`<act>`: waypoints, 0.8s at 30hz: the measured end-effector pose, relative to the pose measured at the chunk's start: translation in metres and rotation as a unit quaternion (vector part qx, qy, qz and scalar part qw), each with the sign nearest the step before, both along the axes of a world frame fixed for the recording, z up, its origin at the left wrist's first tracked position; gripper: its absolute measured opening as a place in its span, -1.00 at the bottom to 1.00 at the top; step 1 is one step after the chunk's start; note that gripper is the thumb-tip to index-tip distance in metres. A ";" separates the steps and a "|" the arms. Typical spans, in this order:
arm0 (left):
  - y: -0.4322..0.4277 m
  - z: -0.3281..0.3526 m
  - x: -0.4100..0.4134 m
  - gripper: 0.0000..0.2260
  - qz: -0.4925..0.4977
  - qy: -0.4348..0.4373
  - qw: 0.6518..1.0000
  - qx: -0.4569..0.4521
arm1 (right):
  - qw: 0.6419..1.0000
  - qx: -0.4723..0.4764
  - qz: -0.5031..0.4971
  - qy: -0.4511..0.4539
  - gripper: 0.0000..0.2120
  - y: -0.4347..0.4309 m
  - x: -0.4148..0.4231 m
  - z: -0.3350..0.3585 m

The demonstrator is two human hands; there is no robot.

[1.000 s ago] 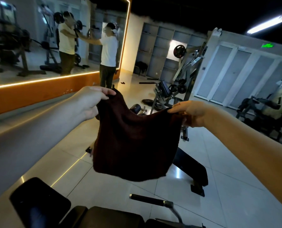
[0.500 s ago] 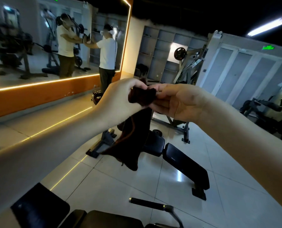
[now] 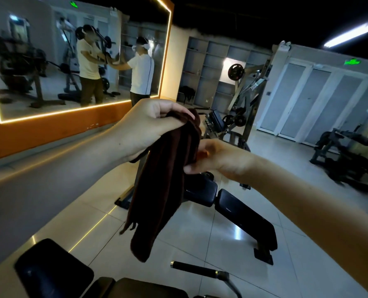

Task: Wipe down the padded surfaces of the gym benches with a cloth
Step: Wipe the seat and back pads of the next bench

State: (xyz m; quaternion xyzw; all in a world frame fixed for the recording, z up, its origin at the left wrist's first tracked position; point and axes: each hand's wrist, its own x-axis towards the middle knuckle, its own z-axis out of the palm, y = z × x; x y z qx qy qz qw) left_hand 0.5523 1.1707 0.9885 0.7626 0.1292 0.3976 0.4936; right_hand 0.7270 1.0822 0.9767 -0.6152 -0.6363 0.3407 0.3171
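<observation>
Fingers of the raised left hand curl over the hanging cloth, right hand below pinching its edge.

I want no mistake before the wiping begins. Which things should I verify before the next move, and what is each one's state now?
1. Left-hand grip curled round top of dark brown terry cloth: ok.
2. Right-hand grip pinching cloth's side: ok.
3. Cloth folded, hanging free of the floor: ok.
4. Cloth touching nearest black padded bench: not ok.
5. Cloth clean and damp: cannot tell.
</observation>
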 end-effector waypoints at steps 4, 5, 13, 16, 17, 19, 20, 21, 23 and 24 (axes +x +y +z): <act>0.004 0.003 -0.008 -0.80 0.001 -0.008 1.000 -0.024 | 0.998 -0.044 0.034 -0.028 -0.75 -0.001 -0.008 -0.016; 0.006 0.003 -0.011 -0.80 0.005 -0.010 0.999 -0.031 | 0.998 -0.048 0.031 -0.037 -0.75 0.000 -0.007 -0.020; 0.030 -0.003 -0.035 -0.81 0.062 0.015 0.996 -0.062 | 0.999 0.029 -0.015 -0.029 -0.86 -0.005 0.019 0.008; 0.035 -0.002 -0.042 -0.83 0.057 0.031 0.994 -0.091 | 0.998 0.057 -0.015 0.028 -0.76 -0.001 0.020 0.029; 0.036 -0.001 -0.043 -0.84 0.051 0.039 0.993 -0.102 | 0.997 0.057 -0.013 0.057 -0.74 0.001 0.018 0.036; 0.037 0.002 -0.043 -0.86 0.047 0.068 0.991 -0.107 | 0.994 0.059 -0.006 0.088 -0.83 0.005 0.013 0.047; 0.035 0.004 -0.043 -0.85 0.045 0.080 0.990 -0.110 | 0.995 0.063 -0.011 0.081 -0.88 0.006 0.010 0.052; 0.035 0.005 -0.042 -0.84 0.043 0.088 0.989 -0.110 | 0.995 0.068 -0.020 0.066 -0.91 0.007 0.007 0.055; 0.040 0.005 -0.038 -0.79 0.033 0.078 0.990 -0.112 | 0.995 0.085 -0.050 0.008 -0.90 0.009 0.004 0.059; 0.039 0.006 -0.037 -0.77 0.027 0.064 0.991 -0.111 | 0.992 0.103 -0.065 -0.029 -0.88 0.010 0.003 0.060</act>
